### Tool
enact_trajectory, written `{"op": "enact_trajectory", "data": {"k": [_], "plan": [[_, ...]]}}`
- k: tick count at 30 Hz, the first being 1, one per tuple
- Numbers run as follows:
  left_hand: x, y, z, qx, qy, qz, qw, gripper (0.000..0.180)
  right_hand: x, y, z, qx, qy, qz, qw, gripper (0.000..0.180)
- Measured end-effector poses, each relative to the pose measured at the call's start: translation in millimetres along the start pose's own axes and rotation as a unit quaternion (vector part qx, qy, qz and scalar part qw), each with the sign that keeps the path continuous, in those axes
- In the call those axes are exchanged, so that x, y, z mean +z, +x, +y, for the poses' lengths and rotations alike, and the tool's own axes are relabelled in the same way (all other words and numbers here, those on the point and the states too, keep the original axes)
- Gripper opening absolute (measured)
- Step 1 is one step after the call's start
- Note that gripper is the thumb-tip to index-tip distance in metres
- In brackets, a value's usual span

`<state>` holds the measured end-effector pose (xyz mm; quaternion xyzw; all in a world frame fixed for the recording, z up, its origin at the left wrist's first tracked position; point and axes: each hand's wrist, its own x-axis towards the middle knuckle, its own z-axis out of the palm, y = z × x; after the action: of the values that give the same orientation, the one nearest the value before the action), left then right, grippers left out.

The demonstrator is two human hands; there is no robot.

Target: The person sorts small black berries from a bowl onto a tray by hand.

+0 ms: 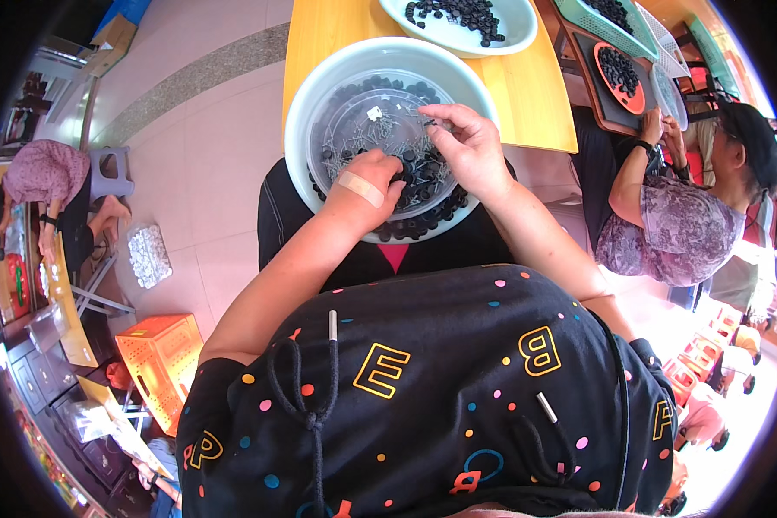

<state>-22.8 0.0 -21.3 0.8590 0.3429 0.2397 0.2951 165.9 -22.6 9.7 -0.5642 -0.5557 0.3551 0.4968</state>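
A pale blue-green basin (297,112) stands in front of me, partly over the yellow table's near edge. Inside it, a clear round tray (347,110) rests on black parts and holds loose metal screws (373,135) and small black round pieces (423,180). My left hand (367,186), a plaster on its back, reaches into the tray with curled fingers; whatever its fingertips hold is hidden. Over the tray's right side, my right hand (475,148) pinches a small dark piece between thumb and index finger, too small to name. A little white piece (375,113) lies among the screws.
Behind the basin, a second pale bowl (457,41) of black parts sits on the yellow table (535,112). At right, a person (682,207) works beside an orange tray (609,82) of black parts. An orange crate (155,354) and another person (47,186) are at left.
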Motion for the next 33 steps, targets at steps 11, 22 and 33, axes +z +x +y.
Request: {"op": "enact_trajectory", "data": {"k": [11,22,33], "plan": [[-10,11,-17,-0.292,-0.282,-0.050,0.913,0.015,3,-2,-1,0.070,0.146,-0.015,0.987,0.023],[-29,12,-14,-0.307,-0.677,-0.008,0.669,0.016,8,-8,-10,0.048,0.143,-0.039,0.988,0.013],[-25,12,-13,-0.273,-0.657,-0.012,0.703,0.025,9,-8,-6,0.045,0.137,-0.028,0.989,0.009]]}}
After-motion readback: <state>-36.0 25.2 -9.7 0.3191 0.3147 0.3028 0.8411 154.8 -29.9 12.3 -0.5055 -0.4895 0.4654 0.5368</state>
